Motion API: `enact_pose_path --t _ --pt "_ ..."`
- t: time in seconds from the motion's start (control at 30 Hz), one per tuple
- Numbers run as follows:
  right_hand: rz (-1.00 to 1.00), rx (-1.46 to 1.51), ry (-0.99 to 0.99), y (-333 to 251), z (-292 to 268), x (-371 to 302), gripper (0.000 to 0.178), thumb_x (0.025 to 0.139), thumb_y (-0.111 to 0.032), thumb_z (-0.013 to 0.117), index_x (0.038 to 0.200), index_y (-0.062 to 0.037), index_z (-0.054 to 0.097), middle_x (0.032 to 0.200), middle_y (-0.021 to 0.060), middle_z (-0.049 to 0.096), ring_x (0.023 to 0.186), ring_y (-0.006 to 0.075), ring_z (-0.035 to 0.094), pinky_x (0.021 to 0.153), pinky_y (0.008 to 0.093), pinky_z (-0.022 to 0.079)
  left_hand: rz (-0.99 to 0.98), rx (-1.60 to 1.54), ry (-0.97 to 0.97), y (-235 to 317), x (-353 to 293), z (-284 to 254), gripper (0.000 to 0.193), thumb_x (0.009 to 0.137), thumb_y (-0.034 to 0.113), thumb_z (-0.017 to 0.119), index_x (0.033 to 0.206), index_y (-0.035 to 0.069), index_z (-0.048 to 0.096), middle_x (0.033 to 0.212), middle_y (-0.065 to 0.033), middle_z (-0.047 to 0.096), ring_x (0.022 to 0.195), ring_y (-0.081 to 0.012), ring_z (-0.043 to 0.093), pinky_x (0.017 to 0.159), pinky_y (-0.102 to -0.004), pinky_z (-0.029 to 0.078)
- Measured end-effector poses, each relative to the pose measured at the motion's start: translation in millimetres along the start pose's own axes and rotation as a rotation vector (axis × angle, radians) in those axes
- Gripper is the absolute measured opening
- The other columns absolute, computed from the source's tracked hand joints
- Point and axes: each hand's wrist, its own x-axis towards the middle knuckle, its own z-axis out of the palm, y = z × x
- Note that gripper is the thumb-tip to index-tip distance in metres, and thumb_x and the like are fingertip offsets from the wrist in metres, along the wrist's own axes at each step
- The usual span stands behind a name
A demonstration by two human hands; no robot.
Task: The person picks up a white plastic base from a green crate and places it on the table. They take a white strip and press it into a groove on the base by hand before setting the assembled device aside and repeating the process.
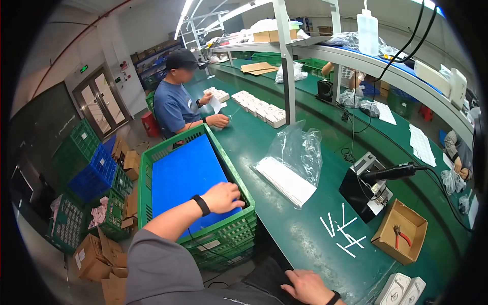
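Observation:
My left hand point(222, 197) reaches into a green plastic crate point(147, 195). Its fingers bend over the right edge of a flat blue sheet point(188, 165) lying inside, close to the crate's rim; the fingertips are partly hidden. Down at the front edge of the green-topped table point(305, 244), my right hand point(308, 287) rests with thumb and fingers apart, holding nothing. Several thin white strips point(345, 234) lie loose on the table beyond it. White flat sheets point(286, 181) stick out of a clear plastic bag point(305, 147) farther back.
A black hot-air tool point(391, 174) rests on its station point(358, 190). Beside it, a cardboard tray point(391, 249) holds red-handled pliers point(401, 236). White devices point(394, 290) stand at the near right, others point(259, 108) farther back. A co-worker point(175, 101) sits beyond the crate.

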Motion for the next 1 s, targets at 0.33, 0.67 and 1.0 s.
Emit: enact_pose_path --t 0.33,0.67,1.0 --pt "-0.208 -0.055 -0.082 25 9 -6 0.040 0.094 -0.033 0.082 0.125 -0.0091 0.072 0.105 0.0180 0.078 0.099 0.0339 0.076 0.097 0.0470 0.055 -0.391 0.016 0.857 25 -175 -78 0.045 0.093 0.039 0.082 0.120 0.005 0.069 0.139 -0.0234 0.068 0.128 -0.0415 0.067 0.103 -0.0472 0.056" --pt "-0.236 -0.051 -0.006 19 4 -32 0.042 0.099 -0.032 0.076 0.129 -0.0022 0.070 0.121 0.0210 0.075 0.109 0.0429 0.071 0.094 0.0514 0.056 -1.158 -0.040 1.047 31 -265 24 0.033 0.102 0.029 0.068 0.115 0.000 0.073 0.101 -0.0256 0.077 0.093 -0.0459 0.075 0.080 -0.0565 0.059" --pt "-0.196 -0.064 -0.079 -1 -16 -21 0.039 0.102 -0.029 0.075 0.129 -0.0019 0.071 0.112 0.0224 0.078 0.104 0.0445 0.073 0.092 0.0507 0.058 -1.356 -0.574 2.180 3 -449 118 0.048 0.110 0.041 0.064 0.113 -0.006 0.074 0.113 -0.0231 0.077 0.099 -0.0388 0.073 0.087 -0.0483 0.055"
